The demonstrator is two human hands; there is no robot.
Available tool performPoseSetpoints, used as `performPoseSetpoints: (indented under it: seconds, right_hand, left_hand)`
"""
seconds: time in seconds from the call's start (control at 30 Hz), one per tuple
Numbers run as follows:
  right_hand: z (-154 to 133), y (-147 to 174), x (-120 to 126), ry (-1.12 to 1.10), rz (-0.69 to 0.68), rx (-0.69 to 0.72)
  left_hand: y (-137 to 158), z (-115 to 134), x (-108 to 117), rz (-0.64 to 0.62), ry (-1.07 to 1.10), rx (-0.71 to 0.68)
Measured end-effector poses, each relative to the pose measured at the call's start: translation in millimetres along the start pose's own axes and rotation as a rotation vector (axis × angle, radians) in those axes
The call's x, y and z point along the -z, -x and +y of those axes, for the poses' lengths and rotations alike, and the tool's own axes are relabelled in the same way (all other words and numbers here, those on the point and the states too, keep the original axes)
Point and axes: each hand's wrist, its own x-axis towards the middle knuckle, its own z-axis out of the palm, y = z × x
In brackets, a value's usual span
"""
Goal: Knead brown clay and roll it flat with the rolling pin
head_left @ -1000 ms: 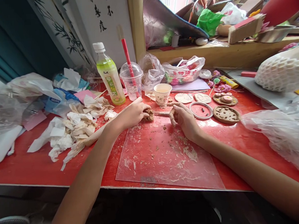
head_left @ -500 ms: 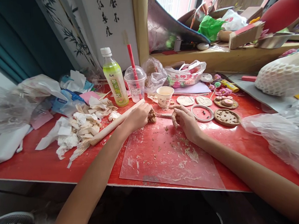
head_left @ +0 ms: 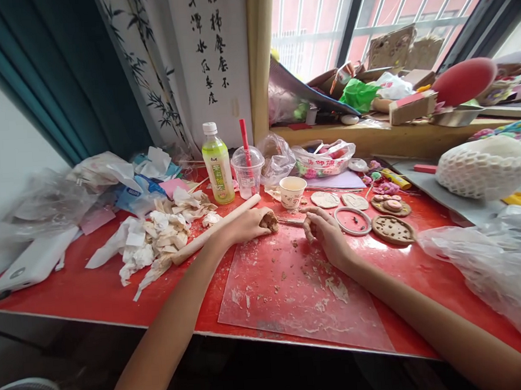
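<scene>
My left hand is closed round a rough lump of brown clay, which pokes out at the thumb side. My right hand pinches a thin modelling tool, its tip pointing left at the clay. Whether the tip touches the clay is too small to tell. Both hands are over the far part of a clear plastic sheet, strewn with clay crumbs and pale smears. A pale rolling pin lies slantwise behind my left hand. Just beyond the hands stands a paper cup.
Right of my right hand are a white ring, round clay pieces and a plastic bag. Crumpled tissues lie left. A green drink bottle and a lidded plastic cup stand behind, near the bagged clay.
The camera view has tilted up, so everything sits lower in the picture. My left hand has turned slightly, showing more of the clay; the right still grips the tool.
</scene>
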Motion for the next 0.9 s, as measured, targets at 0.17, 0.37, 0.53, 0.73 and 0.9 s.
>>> performPoseSetpoints:
  seconds: [0.17,0.37,0.53,0.73,0.9]
  right_hand:
    - [-1,0,-1,-0.010,-0.012,-0.008]
    - [1,-1,0,0.047,-0.004,0.004]
    - [1,-1,1,0.033,-0.005,-0.015]
    - [2,0,1,0.074,-0.008,0.008]
    - [3,0,1,0.088,0.000,-0.004]
  left_hand:
    - [2,-4,7,0.099,0.059,0.025]
    - [10,19,26,0.260,0.340,-0.086]
    - [5,31,1,-0.080,0.173,-0.119]
    - [3,21,10,0.026,-0.148,-0.120]
    - [9,2,26,0.257,-0.450,0.110]
